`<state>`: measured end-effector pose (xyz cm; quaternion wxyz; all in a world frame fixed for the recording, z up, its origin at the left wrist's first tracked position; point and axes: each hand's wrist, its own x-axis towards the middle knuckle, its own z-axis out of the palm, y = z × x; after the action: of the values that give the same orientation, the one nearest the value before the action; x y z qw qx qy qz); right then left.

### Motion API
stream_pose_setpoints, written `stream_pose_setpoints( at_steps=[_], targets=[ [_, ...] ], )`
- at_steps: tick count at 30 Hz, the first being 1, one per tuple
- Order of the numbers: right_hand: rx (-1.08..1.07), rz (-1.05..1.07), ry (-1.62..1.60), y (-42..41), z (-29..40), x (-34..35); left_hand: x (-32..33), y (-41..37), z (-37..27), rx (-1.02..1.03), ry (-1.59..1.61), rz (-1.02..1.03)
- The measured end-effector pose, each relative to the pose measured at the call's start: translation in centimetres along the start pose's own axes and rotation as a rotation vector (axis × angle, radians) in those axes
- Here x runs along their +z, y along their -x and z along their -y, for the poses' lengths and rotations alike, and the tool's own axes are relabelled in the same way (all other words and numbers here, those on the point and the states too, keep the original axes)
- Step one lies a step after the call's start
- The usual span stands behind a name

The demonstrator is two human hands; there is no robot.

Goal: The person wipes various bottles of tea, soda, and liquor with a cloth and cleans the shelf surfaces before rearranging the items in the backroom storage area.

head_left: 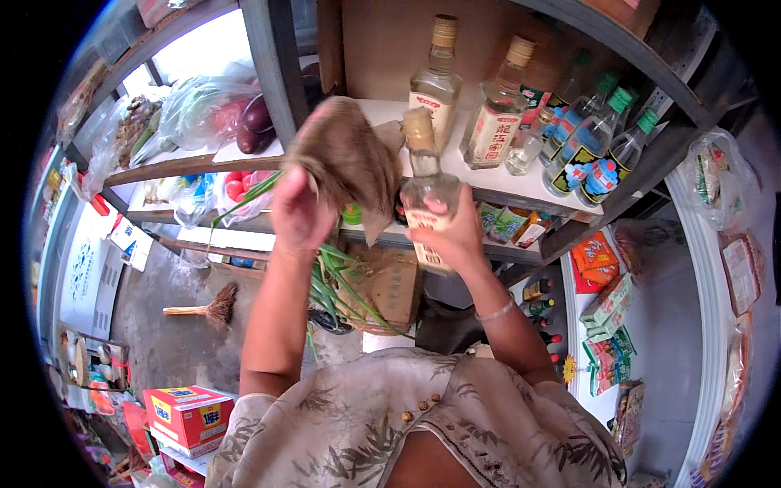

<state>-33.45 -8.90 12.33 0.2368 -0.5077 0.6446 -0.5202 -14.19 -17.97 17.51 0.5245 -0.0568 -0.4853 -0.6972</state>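
Observation:
My left hand (299,216) grips a brown cloth (357,155), which hangs bunched and motion-blurred before the shelf. In my right hand (454,232) is a clear glass bottle (422,165) with a gold cap and a cream label, tilted slightly. My fingers wrap around its body and hide part of the label. Behind it, a gold-capped glass bottle (438,79) and a similar bottle (499,104) stand on the shelf (531,201). A small clear bottle (521,152) is beside them. Several green-capped bottles (586,143) fill the shelf's right end.
Below are a lower shelf with packets (503,222), a cardboard box (390,287) and green onions (332,277). Bagged produce (213,116) lies on the left shelves. A short broom (216,308) rests on the floor near a red carton (189,421). A white display case (659,341) curves along the right.

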Motion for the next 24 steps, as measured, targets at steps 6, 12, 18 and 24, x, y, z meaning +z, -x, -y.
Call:
stream_pose_setpoints(
  at_steps=[6,12,18,24],
  targets=[
    [-0.294,-0.19,0.037,-2.4,-0.5,5.2,2.4,0.5,5.6,-0.016,-1.039,0.043],
    [-0.299,-0.127,0.227,-1.3,0.4,5.7,1.1,-0.5,6.6,0.276,-1.219,-0.345],
    [-0.231,0.327,-0.353,-1.5,-0.5,4.7,-1.2,-2.3,4.4,-0.243,-0.429,-0.165],
    [0.141,0.84,-0.945,-2.0,-1.0,4.4,-2.4,-1.9,3.7,-0.316,-0.122,-0.004]
  ],
)
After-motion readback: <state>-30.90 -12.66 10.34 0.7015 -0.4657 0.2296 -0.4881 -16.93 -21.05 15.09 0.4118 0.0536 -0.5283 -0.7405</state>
